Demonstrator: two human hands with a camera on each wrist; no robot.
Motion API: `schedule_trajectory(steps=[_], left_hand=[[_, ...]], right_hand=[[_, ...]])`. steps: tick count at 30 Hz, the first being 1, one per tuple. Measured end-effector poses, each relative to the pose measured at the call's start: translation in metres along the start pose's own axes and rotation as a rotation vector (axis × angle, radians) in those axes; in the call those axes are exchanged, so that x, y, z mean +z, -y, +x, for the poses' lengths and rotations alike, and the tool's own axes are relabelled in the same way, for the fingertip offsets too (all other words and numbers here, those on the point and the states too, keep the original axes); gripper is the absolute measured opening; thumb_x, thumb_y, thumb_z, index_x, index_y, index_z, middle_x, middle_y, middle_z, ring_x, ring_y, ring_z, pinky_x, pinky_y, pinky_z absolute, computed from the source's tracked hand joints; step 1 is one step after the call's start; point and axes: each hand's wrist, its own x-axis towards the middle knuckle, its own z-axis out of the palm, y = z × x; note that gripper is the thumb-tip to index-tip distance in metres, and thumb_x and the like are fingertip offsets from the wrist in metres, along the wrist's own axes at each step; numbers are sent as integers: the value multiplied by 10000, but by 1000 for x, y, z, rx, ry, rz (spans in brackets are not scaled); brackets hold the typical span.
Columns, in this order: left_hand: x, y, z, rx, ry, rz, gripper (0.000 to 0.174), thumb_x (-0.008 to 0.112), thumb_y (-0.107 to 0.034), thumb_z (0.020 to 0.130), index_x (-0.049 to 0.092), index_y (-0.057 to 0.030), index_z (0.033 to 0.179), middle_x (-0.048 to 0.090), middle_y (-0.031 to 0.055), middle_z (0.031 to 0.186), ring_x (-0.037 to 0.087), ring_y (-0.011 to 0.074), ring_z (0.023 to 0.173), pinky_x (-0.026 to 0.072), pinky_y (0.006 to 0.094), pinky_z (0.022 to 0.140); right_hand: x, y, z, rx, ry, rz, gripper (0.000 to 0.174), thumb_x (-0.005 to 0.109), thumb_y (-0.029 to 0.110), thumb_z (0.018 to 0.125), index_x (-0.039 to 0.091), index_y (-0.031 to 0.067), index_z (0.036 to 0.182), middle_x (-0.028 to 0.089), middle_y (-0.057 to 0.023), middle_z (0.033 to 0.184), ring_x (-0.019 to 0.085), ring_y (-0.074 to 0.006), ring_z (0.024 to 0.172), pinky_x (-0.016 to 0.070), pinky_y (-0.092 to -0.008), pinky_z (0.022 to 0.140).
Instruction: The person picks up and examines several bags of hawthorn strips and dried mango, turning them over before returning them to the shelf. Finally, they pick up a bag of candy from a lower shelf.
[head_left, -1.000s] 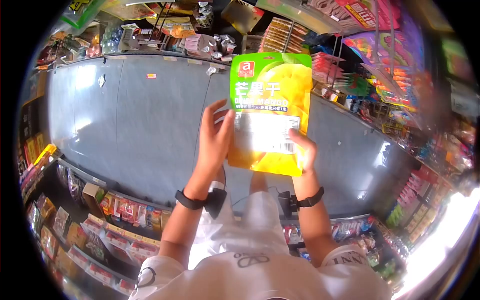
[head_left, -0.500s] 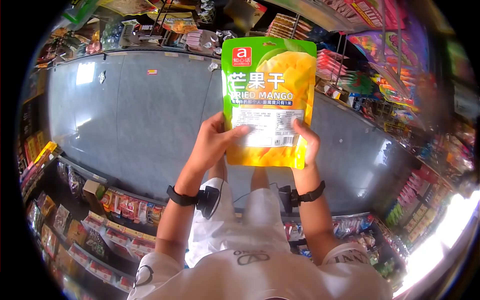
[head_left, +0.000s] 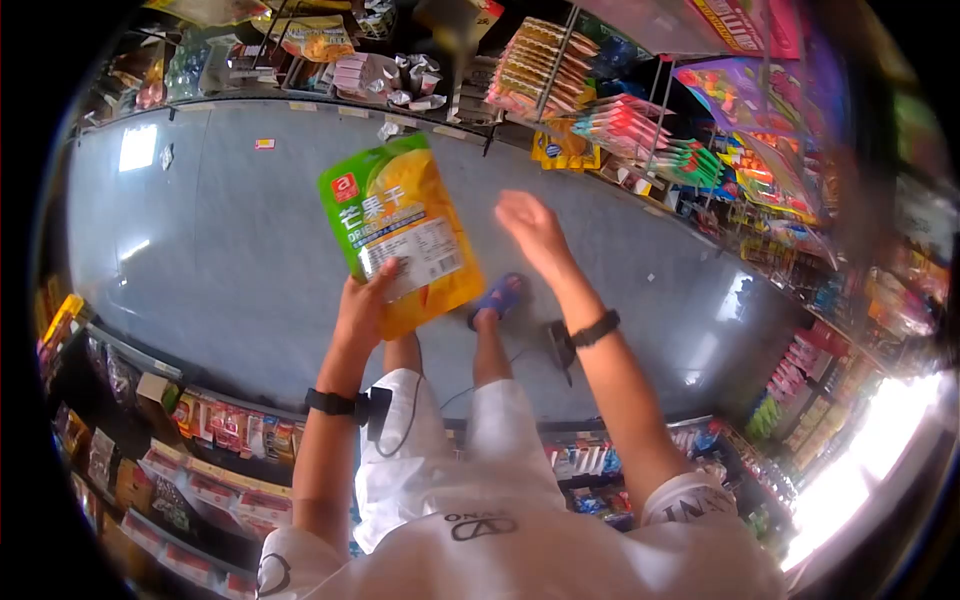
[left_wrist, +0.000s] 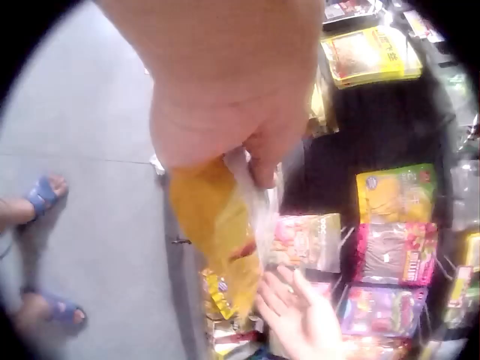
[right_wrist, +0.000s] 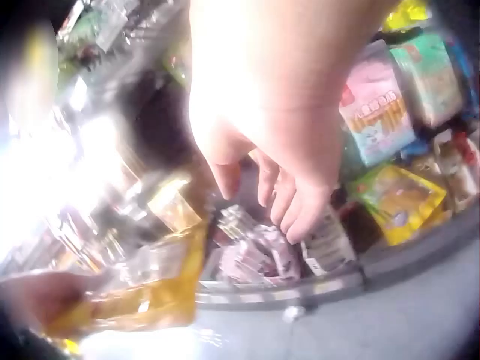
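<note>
A green and yellow pouch of dried mango [head_left: 405, 215], with a white label on its front, tilts in the head view. My left hand [head_left: 366, 305] grips its lower left edge, thumb across the front and the other fingers hidden behind. To the right of the pouch, my right hand [head_left: 530, 228] is held in the air with nothing in it, its fingers loosely bent. The left wrist view shows the pouch [left_wrist: 214, 217] below the gripping hand. In the right wrist view, the bare fingers of my right hand [right_wrist: 270, 142] hang loosely over the shelf goods.
Snack packs [head_left: 545, 65] hang on metal hooks at the back right. A yellow pouch [head_left: 567, 150] lies at the shelf edge below them. Low shelves of packets [head_left: 235, 425] line the near side. A blue sandal [head_left: 498, 296] is on the grey floor [head_left: 250, 230].
Both hands held the pouch half a second ago. My right hand has let go and moved up and away; my left hand has carried the pouch left and tilted it.
</note>
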Motion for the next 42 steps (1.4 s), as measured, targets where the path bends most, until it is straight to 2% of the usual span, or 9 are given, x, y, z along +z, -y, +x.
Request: schedule_trajectory(steps=[10,11,15,22,28,35,37,39,42], left_hand=[[-35,69,5,-58,-271,-51,386,676,-175,902,560,14,1218,638,117,1117,645,212,953,552,363,800],[-34,74,6,-74,-316,-54,393,684,-181,896,562,13,1216,639,116,1114,646,213,953,553,364,796],[-27,110,14,-122,-407,-143,409,712,-197,874,574,7,1201,646,119,1102,645,220,955,547,358,807],[-30,162,25,-136,-491,-104,391,709,-192,879,553,-8,1186,645,106,1118,624,191,1000,515,327,844],[-7,142,24,-82,-454,-173,410,683,-223,899,546,-28,1233,640,105,1099,645,217,966,547,356,798],[10,120,19,-10,-395,-214,402,642,-173,928,512,13,1260,615,110,1162,614,206,1005,513,347,873],[20,106,13,-10,-362,-210,384,643,-176,928,531,18,1240,625,104,1142,612,196,993,511,336,858],[23,99,8,56,-333,-84,362,649,-177,926,556,22,1214,636,97,1116,608,183,978,503,321,846],[19,101,-10,132,-297,28,334,659,-170,919,586,25,1181,651,89,1085,604,165,960,493,303,835]], right_hand=[[-105,-163,210,-42,-426,-1089,676,665,388,837,471,-122,1235,488,-303,1318,433,-427,1268,360,-484,1053],[-120,-181,236,-81,-382,-1195,847,645,499,825,350,-56,1394,429,-325,1374,370,-472,1302,304,-475,1101],[-111,-135,254,108,-298,-1123,1054,665,584,772,186,-39,1474,277,-316,1485,236,-464,1394,184,-490,1160],[-112,-172,288,230,-246,-1097,988,673,526,767,241,-9,1477,175,-300,1531,165,-470,1418,133,-533,1162],[-106,-192,257,109,-501,-1519,697,570,170,854,232,5,1441,419,-292,1383,397,-486,1279,315,-573,1074],[-122,-185,126,-372,-443,-1436,583,605,52,797,377,-5,1330,487,-273,1303,451,-447,1247,385,-518,1028],[-123,-164,63,-444,-355,-1149,526,612,52,831,394,2,1308,580,-250,1198,556,-427,1122,460,-478,939],[-110,-102,-29,-131,-300,-681,437,637,78,871,444,-8,1254,645,-219,1088,647,-362,965,514,-407,833],[-114,-31,-98,-121,-159,-319,315,664,103,902,543,-37,1157,676,-123,1025,626,-157,891,507,-289,782]])
